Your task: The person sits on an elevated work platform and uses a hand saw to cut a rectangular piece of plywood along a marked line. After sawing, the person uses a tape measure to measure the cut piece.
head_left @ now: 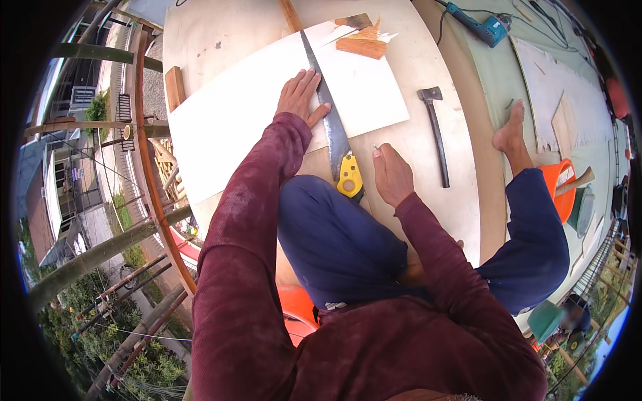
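My left hand (300,97) lies flat with its fingers stretched out on a white board (247,93). Its fingertips and thumb touch the blade of a handsaw (336,134), which lies across the board. The saw's yellow handle (349,175) points toward my knee, and its tip reaches away from me. Just right of the handle, my right hand (393,172) is closed in a pinch. A short thin tip shows at its fingers, too small to tell its kind. Farther right rests a hatchet (436,134) with a dark handle, apart from both hands.
Splintered wood scraps (364,45) lie at the board's far edge. A wood block (174,88) stands left, by a pole railing (148,160) with a drop beyond. On the right are a blue-green power drill (487,28) with a cord, a pale panel (545,80) and an orange bucket (566,207).
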Motion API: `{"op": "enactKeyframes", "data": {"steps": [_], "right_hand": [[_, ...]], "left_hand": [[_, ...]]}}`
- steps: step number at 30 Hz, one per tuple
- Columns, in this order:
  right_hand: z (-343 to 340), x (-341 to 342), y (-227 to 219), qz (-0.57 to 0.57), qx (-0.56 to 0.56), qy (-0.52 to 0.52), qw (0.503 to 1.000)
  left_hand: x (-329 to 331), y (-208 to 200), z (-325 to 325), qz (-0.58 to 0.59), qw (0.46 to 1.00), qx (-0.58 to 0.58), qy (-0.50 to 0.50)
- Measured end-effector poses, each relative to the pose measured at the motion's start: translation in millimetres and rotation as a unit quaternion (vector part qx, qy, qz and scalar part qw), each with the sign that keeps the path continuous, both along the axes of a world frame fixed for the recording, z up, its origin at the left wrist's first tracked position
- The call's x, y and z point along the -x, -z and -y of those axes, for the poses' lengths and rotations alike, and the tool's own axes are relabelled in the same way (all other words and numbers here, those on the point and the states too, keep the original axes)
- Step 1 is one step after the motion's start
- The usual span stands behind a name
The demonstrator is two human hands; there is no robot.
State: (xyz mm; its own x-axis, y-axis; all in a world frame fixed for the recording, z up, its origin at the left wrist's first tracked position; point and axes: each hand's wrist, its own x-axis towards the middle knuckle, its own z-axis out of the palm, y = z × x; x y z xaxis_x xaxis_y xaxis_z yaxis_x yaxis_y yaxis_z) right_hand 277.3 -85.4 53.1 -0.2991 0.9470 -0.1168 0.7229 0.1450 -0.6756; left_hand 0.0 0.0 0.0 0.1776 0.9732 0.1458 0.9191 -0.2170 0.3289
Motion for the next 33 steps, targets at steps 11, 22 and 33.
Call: {"op": "enactKeyframes", "data": {"steps": [11, 22, 33], "right_hand": [[4.2, 38.6, 9.5, 0.018, 0.101, -0.046, 0.994], [9.1, 30.5, 14.7, -0.024, 0.145, -0.053, 0.988], [-27.6, -20.6, 4.3, -0.108, 0.115, 0.079, 0.984]], "left_hand": [[1.3, -10.7, -0.3, 0.030, 0.999, -0.006, 0.009], [2.9, 1.4, -2.0, -0.003, 1.000, 0.009, -0.001], [13.5, -1.8, -13.0, 0.001, 0.996, 0.085, 0.002]]}}
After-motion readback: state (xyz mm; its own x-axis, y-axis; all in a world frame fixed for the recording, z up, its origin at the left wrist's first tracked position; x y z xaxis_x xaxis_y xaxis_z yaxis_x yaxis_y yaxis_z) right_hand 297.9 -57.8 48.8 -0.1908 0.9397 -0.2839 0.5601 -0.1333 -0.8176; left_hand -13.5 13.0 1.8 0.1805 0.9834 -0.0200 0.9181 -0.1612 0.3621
